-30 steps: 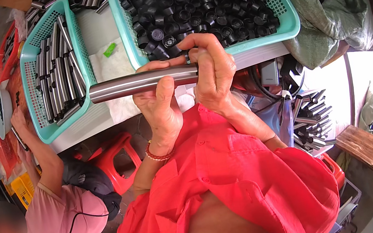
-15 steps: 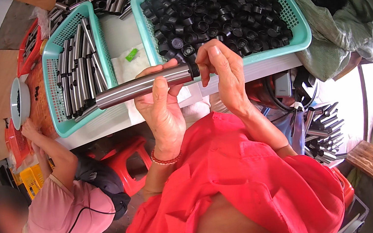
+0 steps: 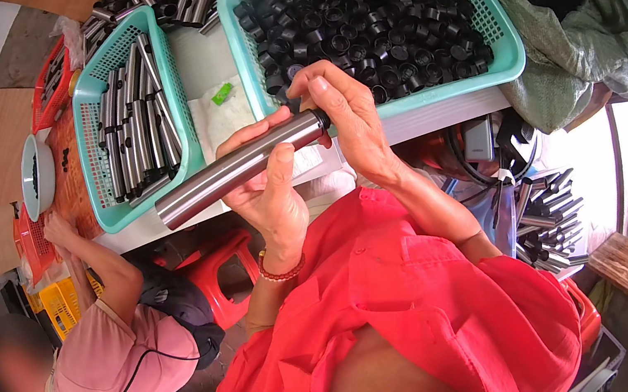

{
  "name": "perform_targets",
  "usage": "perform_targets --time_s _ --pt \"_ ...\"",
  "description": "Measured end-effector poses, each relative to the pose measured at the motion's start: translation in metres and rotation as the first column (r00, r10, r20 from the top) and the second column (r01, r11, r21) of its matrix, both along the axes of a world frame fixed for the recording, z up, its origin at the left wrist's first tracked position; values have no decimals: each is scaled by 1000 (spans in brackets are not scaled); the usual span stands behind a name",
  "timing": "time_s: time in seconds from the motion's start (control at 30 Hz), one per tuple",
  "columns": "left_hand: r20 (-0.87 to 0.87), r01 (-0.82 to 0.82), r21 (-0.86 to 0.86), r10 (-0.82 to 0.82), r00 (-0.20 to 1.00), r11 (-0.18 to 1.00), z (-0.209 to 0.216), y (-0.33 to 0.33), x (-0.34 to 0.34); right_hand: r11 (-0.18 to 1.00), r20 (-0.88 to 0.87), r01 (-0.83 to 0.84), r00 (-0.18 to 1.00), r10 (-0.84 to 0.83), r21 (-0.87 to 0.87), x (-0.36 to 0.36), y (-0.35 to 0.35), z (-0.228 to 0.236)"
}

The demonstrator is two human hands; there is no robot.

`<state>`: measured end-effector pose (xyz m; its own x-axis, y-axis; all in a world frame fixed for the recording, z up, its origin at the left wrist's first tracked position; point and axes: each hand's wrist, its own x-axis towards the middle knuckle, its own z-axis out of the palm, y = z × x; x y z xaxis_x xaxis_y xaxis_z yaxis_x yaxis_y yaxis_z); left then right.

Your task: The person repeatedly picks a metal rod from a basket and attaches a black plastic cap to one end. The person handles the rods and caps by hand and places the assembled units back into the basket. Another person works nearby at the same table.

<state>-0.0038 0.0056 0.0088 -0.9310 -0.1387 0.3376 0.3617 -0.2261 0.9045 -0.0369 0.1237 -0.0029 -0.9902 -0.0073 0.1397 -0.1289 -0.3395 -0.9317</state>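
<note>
Tube (image 3: 242, 168) held above the near edge of the tabletop (image 3: 204, 60), black end piece (image 3: 323, 118) at the right hand (image 3: 359, 125).
The left hand's (image 3: 269, 204) fingers hold the tube; a loose hold could let it turn or slip. Whether the right fingers grip the end piece cannot be told: contact is hidden.

The left hand (image 3: 269, 204) grips a silver tube (image 3: 235, 175), its right end tilted away, where the right hand (image 3: 351, 118) curls close. Beyond, a large turquoise basket (image 3: 515, 61) holds black caps (image 3: 376, 25); left of it, a smaller turquoise basket (image 3: 189, 130) holds more tubes (image 3: 118, 125).
</note>
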Motion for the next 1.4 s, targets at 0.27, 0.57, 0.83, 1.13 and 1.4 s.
perform_targets --time_s 0.27,0.57,0.83,1.13,1.4 --pt "-38 16 -5 -17 999 1000 -3 0 -1 999 -42 16 999 -17 -38 -2 -3 -1" --pt "191 96 316 -162 968 944 3 8 1 954 -231 277 941 -246 114 -4 -7 1" --pt "43 110 96 -115 992 989 -10 6 3 965 -244 210 955 -167 160 5 3 8" --pt "55 79 -34 -77 996 996 22 -36 -27 811 -235 330 941 -243 484 -3 12 15" --pt "-24 -178 -367 181 983 913 9 -70 -48 829 -238 414 908 -346 376 2 41 0"
